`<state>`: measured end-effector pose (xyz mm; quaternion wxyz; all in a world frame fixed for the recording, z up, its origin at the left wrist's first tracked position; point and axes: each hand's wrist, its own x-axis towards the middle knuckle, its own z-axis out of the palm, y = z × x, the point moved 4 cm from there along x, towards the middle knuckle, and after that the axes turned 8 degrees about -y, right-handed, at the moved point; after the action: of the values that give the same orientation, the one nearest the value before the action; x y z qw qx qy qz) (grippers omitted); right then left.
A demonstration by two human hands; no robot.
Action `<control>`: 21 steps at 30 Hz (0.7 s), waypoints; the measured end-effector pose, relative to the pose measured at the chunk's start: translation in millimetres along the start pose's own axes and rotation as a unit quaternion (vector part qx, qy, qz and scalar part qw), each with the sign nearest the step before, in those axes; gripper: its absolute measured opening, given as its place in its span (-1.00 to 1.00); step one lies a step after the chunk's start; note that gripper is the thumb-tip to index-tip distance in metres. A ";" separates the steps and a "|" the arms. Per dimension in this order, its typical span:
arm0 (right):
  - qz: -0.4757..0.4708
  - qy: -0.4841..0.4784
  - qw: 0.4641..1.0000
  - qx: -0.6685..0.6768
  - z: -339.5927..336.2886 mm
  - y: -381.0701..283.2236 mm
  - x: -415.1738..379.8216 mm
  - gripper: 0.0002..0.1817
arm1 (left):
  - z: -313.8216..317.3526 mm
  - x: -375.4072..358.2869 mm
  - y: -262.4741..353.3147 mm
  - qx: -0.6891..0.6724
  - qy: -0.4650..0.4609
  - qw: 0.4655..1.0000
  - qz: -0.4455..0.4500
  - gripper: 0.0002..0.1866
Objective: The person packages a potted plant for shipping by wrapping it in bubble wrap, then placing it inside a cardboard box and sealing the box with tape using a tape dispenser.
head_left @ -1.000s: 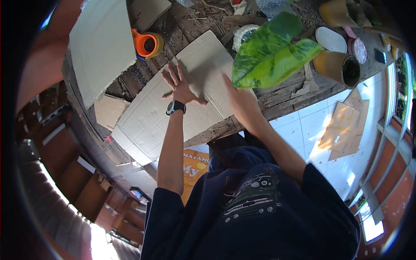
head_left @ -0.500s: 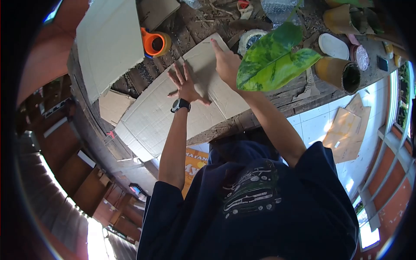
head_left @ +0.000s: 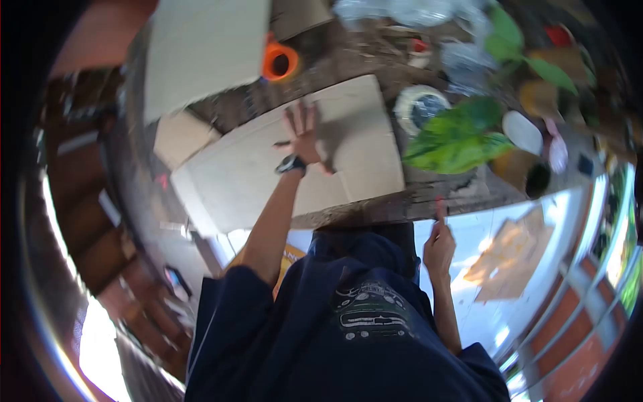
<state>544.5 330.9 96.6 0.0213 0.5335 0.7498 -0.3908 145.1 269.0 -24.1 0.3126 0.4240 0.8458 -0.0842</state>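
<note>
My left hand [head_left: 305,142], with a dark watch on its wrist, lies spread flat on a long piece of cardboard [head_left: 362,127] and holds nothing. Out past the table's front edge, my right hand [head_left: 439,249] is closed round a slim red-tipped tool [head_left: 439,209] that points up. Motion blur hides its exact kind. That hand is apart from the cardboard, over the white tiled floor.
An orange cup [head_left: 280,63] stands behind the cardboard, beside a larger cardboard sheet [head_left: 201,53]. To the right are a tape roll [head_left: 420,108], a variegated leaf [head_left: 459,144] and a brown pot [head_left: 519,171]. Cut cardboard [head_left: 512,254] lies on the floor.
My right hand has moved from the cardboard's far edge back toward me, off the table's front edge. The left hand stays flat on the cardboard. The whole view has shifted.
</note>
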 end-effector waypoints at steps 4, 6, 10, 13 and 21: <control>-0.015 0.197 0.974 -0.114 38.2 31.8 82.7 -0.29 | -14.0 -12.6 9.2 -0.010 -0.060 0.995 -0.077 0.85; -0.010 0.206 0.972 -0.110 52.5 40.4 104.4 -0.30 | -29.9 -26.5 14.0 -0.049 -0.055 0.995 -0.065 0.68; 0.003 0.261 0.949 -0.178 62.6 39.9 98.8 -0.29 | -2.1 -51.9 -35.9 -0.258 0.183 0.947 0.053 -0.23; 0.100 0.246 0.924 -0.274 57.0 7.5 65.6 -0.30 | 9.3 -137.2 -131.7 -0.389 0.389 0.827 -0.114 -0.45; -0.050 0.158 0.957 -0.238 119.5 -21.7 67.9 -0.43 | 131.8 -287.1 -477.0 -0.330 0.160 0.740 -0.563 0.11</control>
<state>451.5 308.6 -4.5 0.0093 0.5294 0.8408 -0.1130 -34.0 -274.2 -14.5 0.1885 -0.2521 0.9429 0.1090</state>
